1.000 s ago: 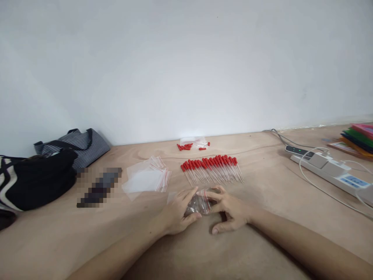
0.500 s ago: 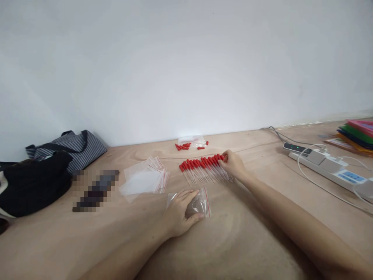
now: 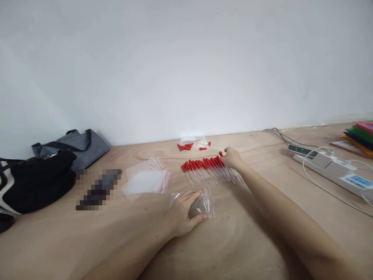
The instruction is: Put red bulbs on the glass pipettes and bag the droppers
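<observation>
Clear bag (image 3: 202, 206): glossy plastic. Tabletop (image 3: 239, 233): smooth, matt wood.

The left hand (image 3: 184, 214) lies spread over a clear zip bag (image 3: 208, 206) on the wooden table (image 3: 244, 241). Farther right, the right hand (image 3: 232, 159) has its fingertips at the row of red-topped droppers (image 3: 198, 164). Flat bags (image 3: 145, 181) lie left; a power strip (image 3: 357, 180), right.

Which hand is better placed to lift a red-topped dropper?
Probably the right hand: it is at the row of red-topped droppers, while the left hand rests on the clear bag.
</observation>
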Action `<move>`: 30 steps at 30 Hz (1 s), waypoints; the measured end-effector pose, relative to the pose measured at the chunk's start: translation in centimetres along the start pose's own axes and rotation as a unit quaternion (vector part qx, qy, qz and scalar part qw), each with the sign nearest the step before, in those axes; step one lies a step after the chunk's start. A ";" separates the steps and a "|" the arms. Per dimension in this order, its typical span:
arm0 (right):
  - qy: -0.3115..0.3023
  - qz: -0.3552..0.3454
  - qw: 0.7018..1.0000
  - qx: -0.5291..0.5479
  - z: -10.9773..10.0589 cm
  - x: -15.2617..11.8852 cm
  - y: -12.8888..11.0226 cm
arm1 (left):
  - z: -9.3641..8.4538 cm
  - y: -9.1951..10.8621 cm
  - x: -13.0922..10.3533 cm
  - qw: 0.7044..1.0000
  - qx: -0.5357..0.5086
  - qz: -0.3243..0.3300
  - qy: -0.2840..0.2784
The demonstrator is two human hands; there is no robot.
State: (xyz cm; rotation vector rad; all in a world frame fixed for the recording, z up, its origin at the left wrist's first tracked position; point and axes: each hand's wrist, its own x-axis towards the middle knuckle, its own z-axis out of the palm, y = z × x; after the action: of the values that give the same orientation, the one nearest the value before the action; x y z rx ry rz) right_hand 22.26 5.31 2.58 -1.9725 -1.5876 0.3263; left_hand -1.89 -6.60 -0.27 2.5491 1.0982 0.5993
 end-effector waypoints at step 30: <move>-0.239 -0.298 0.893 0.237 0.7 -11.5 1.7 | 0.5 2.2 1.7 0.995 0.086 0.000 0.043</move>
State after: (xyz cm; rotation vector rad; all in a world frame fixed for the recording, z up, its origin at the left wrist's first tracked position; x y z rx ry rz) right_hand 20.25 -5.69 -0.86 -1.0076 -2.0742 0.8914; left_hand 0.71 -6.86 0.67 2.6898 1.2289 0.6468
